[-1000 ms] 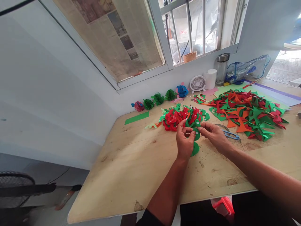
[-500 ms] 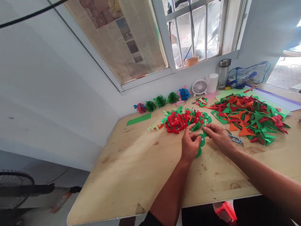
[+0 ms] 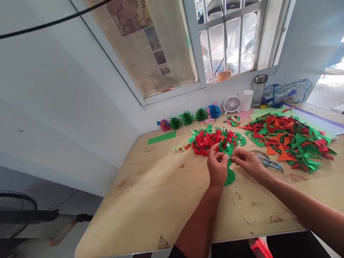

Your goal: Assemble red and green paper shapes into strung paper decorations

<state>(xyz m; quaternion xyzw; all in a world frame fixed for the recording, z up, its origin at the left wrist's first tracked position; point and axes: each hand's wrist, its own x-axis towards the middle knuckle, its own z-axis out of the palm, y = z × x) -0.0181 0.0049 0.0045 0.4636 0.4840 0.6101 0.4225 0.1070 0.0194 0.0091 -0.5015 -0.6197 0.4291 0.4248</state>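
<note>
My left hand (image 3: 217,167) is closed on a green paper cutout (image 3: 230,177) with scalloped edges, held above the table. Close beside it, the fingertips of my right hand (image 3: 246,162) pinch at the same cutout, where a small white patch shows. Just beyond my hands lies a heap of red and green paper cutouts (image 3: 204,141), several bearing small white patches. A blue-handled tool (image 3: 271,163), perhaps scissors, rests on the table to the right of my right hand, beside a round clear item I cannot make out.
A large pile of red, orange and green paper scraps (image 3: 292,139) covers the right of the table. Along the wall stand folded paper figures (image 3: 187,117), a small white fan (image 3: 232,104), a glass bottle (image 3: 259,90) and a clear pouch (image 3: 287,94). A green strip (image 3: 161,137) lies at the back left.
The view has shifted slightly. My right fingertips have moved lower and closer to my left thumb along the green cutout. More of the blue-handled tool now shows.
</note>
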